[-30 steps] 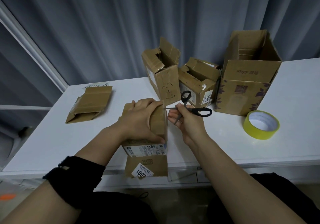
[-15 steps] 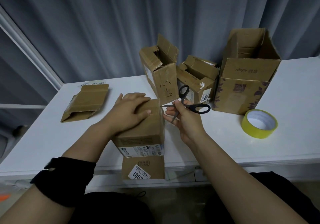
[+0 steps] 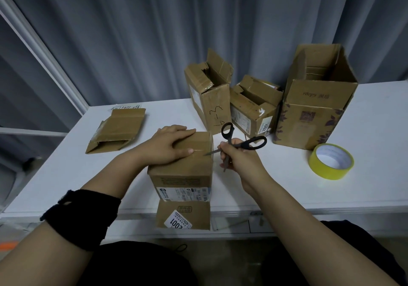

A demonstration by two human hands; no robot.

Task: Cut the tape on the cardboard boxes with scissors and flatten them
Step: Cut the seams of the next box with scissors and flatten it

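Now my left hand (image 3: 170, 146) had flattened, fingers straight, on the box (image 3: 183, 175) at the table (image 3: 287, 186) edge. My right hand (image 3: 238, 160), curled round the open scissors (image 3: 240, 142), had brought a blade to the seam, ready to cut.

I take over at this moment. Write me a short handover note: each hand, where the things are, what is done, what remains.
Left hand lies flat on top of the taped box at the front edge of the table, pressing it down.
Right hand grips the open scissors; one blade tip is at the box's top seam, right edge.
Done: one flattened box lies at the far left.
Left: cut this seam, flatten this box, then the scribbled box, the low box and the big box at the back.
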